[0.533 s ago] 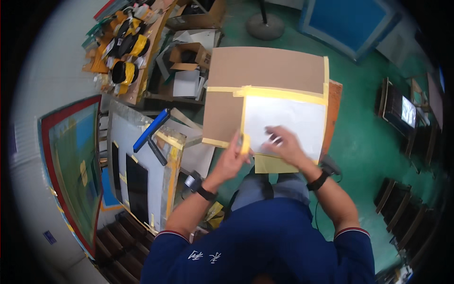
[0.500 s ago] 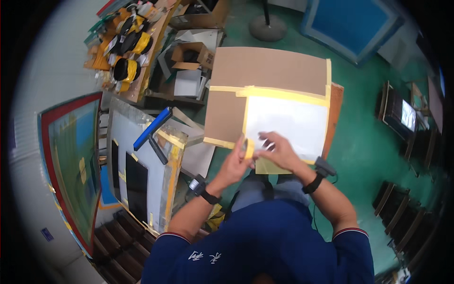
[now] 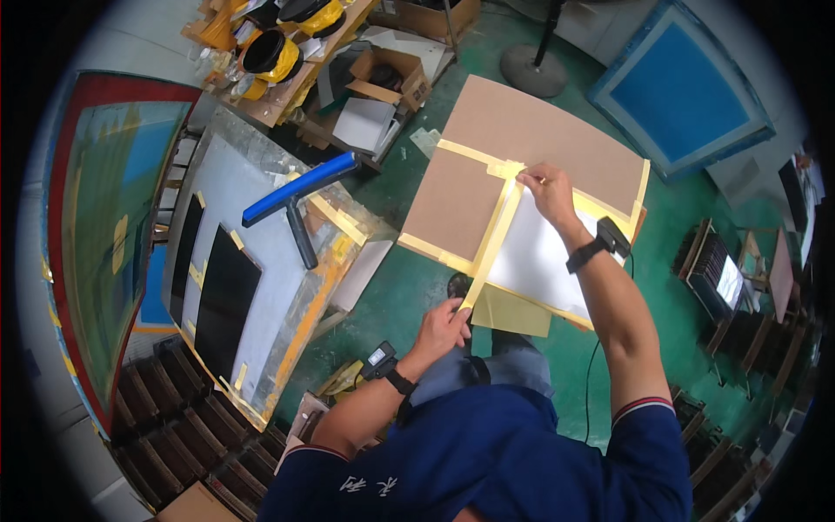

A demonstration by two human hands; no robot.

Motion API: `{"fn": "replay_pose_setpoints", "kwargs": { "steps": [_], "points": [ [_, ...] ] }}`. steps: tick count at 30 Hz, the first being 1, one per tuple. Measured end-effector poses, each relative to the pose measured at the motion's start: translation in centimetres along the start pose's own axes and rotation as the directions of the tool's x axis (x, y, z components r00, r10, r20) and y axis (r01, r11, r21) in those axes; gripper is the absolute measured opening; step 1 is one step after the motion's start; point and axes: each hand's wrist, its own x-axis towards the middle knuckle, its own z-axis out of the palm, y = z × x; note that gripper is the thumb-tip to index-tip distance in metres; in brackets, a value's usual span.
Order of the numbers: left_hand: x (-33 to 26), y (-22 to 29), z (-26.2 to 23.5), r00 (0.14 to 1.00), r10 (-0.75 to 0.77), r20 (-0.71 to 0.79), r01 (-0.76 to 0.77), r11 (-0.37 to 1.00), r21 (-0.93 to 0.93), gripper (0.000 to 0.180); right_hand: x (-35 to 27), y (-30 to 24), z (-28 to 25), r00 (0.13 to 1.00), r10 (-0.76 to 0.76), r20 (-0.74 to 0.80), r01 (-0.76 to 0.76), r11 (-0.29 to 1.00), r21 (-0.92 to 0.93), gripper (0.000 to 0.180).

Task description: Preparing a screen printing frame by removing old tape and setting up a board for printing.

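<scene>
A strip of yellow masking tape (image 3: 497, 235) is stretched along the left edge of a white sheet (image 3: 532, 261) on a brown board (image 3: 539, 130). At the strip's far end my right hand (image 3: 550, 196) is closed, fingertips pinching the tape near the sheet's upper left corner. My left hand (image 3: 442, 332) is closed on the near end, just off the board's front edge; whether the roll is inside its fingers I cannot tell. Other yellow tape bands run along the sheet's top edge and across the board. Below the front edge shows a yellowish flat piece (image 3: 513, 315).
On the left, a slanted table (image 3: 283, 322) carries a blue-bladed squeegee (image 3: 300, 189) and black panels (image 3: 228, 317). A red-framed screen (image 3: 74, 235) leans beyond it. A blue screen (image 3: 674, 83) and a round stand base (image 3: 533, 71) are at the far side. Dark racks flank both sides.
My hands were together around the yellow tape roll; now they are apart with a strip stretched between them. My right hand has moved to the far end. The view has turned and shifted.
</scene>
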Motion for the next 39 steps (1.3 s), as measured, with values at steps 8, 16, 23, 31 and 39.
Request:
{"fn": "replay_pose_setpoints", "kwargs": {
  "steps": [8,16,23,31,39],
  "points": [
    [3.2,-0.7,0.2,0.976,-0.215,-0.035,0.213,0.976,-0.05,0.035,2.7,4.0,2.9,0.995,-0.082,-0.058,0.078,0.994,-0.08,0.014],
    [5.5,-3.7,0.6,0.964,-0.263,-0.044,0.26,0.963,-0.07,0.026,1.9,3.1,3.0,0.921,-0.113,-0.372,0.097,0.993,-0.061,0.038],
    [6.5,-5.0,0.1,0.972,-0.219,-0.083,0.213,0.974,-0.073,0.023,-14.2,-0.1,2.8,0.462,-0.435,0.773,0.803,0.575,-0.156,0.065],
    [7.4,-7.5,-2.6,0.846,0.532,-0.003,-0.455,0.726,0.516,0.012,-15.6,0.9,3.3,0.404,-0.244,0.882,0.839,0.483,-0.25,0.072],
    [8.7,-6.5,-4.2,0.711,0.687,0.153,-0.638,0.538,0.55,0.008,-15.5,1.0,3.1,0.481,-0.25,0.84,0.748,0.617,-0.244,0.072]
  ]
}}
